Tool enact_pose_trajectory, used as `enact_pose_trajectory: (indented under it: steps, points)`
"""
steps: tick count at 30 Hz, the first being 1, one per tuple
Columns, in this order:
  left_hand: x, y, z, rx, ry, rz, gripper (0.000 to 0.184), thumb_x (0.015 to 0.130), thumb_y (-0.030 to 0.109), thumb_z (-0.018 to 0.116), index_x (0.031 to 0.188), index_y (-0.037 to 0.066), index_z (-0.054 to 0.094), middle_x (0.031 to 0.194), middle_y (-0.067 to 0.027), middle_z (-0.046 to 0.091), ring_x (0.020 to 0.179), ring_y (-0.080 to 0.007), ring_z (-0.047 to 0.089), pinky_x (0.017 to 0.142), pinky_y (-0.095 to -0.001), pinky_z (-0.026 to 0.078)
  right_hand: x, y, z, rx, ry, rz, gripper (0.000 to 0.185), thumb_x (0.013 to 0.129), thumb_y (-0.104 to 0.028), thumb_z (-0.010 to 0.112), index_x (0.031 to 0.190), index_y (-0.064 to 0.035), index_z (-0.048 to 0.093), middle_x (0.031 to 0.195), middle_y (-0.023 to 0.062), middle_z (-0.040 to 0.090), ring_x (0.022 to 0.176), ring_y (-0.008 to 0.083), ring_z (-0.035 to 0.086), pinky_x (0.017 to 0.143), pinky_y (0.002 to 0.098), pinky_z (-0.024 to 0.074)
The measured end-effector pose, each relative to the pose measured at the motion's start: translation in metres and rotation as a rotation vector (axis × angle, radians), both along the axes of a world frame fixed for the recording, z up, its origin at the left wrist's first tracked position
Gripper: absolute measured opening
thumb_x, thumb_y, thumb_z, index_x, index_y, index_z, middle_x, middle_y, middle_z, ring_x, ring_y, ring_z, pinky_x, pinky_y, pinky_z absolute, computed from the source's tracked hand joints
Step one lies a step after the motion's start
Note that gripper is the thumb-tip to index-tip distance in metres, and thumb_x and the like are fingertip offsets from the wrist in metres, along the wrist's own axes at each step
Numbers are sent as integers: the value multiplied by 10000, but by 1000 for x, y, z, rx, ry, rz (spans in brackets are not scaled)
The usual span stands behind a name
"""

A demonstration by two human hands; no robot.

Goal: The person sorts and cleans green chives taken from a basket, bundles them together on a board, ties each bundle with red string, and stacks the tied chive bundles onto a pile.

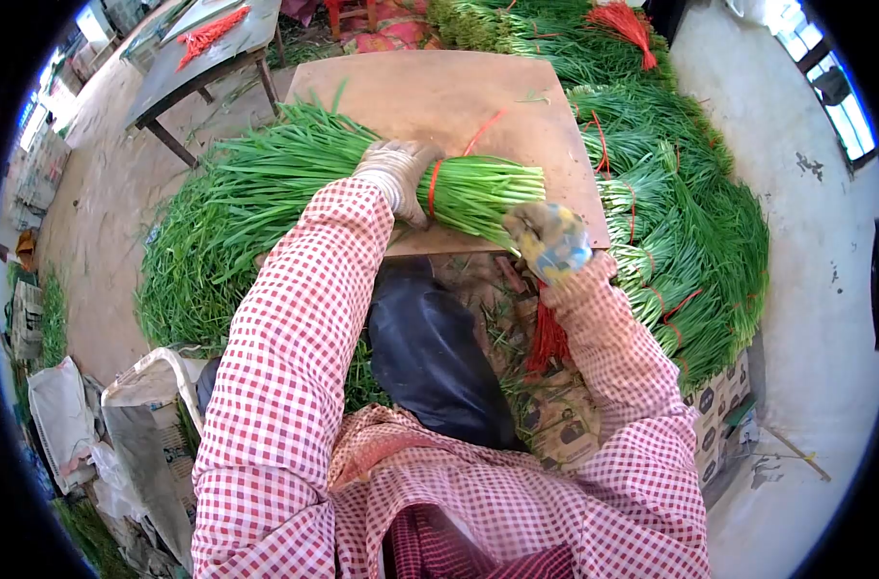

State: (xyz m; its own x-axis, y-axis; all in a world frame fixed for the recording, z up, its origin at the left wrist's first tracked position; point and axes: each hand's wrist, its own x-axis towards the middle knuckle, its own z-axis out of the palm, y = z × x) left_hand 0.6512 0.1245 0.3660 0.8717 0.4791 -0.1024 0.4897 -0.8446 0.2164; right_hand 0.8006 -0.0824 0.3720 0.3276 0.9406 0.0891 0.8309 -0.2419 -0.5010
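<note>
A bunch of garlic chives (483, 188) lies across the brown tabletop (439, 92), leaves to the left and pale stem ends to the right. A red tie (434, 185) circles the bunch, its loose tail standing up behind. My left hand (398, 174), in a whitish glove, is closed over the bunch just left of the tie. At the stem ends is my right hand (548, 238), in a yellow and blue stained glove. Its fingers are curled in by the lowest stems; what they grip, if anything, is hidden.
Tied green bunches (676, 232) are heaped along the right and far side. Loose greens (193, 280) pile up at the left. Red ties (548, 338) hang below the table edge, and more lie on a dark table (208, 53) and the far heap. A white-rimmed container (150, 381) stands lower left.
</note>
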Motion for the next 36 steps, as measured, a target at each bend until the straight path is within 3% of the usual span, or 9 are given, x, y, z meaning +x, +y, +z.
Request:
enact_pose_trajectory:
  steps: [6,9,15,20,22,23,28,31,36]
  points:
    - [-2,5,-7,32,-48,-34,950,438,324,888,1288,118,516,1211,-139,590,1175,-318,532,1005,-415,402,61,-147,-39,-491,57,-17,126,843,-158,650,935,-104,717,883,106,702,805,237,685,704,366,569]
    - [1,4,-2,35,2,-60,948,445,336,882,1292,120,515,1210,-132,592,1177,-312,532,1006,-418,401,36,-174,-20,-1033,-193,592,263,827,-162,654,1085,-114,676,1116,134,653,974,229,656,811,367,566]
    - [-1,-4,2,19,120,-11,934,514,347,875,1331,158,464,1309,-95,536,1260,-275,469,1068,-423,335,3,-32,33,124,-266,269,302,872,-203,606,1167,-141,608,999,158,589,877,259,633,730,383,532]
    - [-6,-10,1,56,44,-31,880,535,302,842,1318,159,467,1314,-98,519,1287,-259,435,1069,-417,327,43,69,0,-365,123,315,335,822,-201,637,1153,-150,628,1045,125,597,940,302,638,792,406,521]
    - [-4,-14,4,21,-29,2,835,513,291,819,1276,155,508,1221,-100,572,1203,-286,507,1034,-427,364,60,68,-4,-255,-221,687,335,829,-232,625,1156,-160,631,1066,107,616,963,310,643,841,411,514]
    - [-1,-13,2,26,-33,0,839,493,277,821,1269,164,521,1179,-102,590,1163,-300,532,1014,-434,384,27,61,47,-570,86,243,313,836,-262,623,1128,-151,640,1039,105,645,939,307,651,839,408,520]
    - [-5,-11,2,-24,-39,2,941,405,274,864,1278,191,524,1172,-110,597,1167,-316,520,1027,-426,374,47,-29,-32,-468,-124,497,285,811,-282,659,1043,-120,625,958,120,619,867,294,620,719,394,519]
    - [-3,-21,5,71,15,62,895,411,287,866,1241,189,546,1112,-115,620,1117,-318,549,1010,-433,384,43,-127,-77,-852,-243,368,906,750,-632,665,1399,-55,405,1205,224,556,1151,343,546,937,447,471]
    - [7,-41,15,248,21,108,817,425,317,871,1177,183,578,1048,-113,639,1050,-316,576,960,-450,407,-6,-176,-135,-506,772,190,760,851,-484,638,1386,3,402,1237,202,563,1165,280,549,967,404,454]
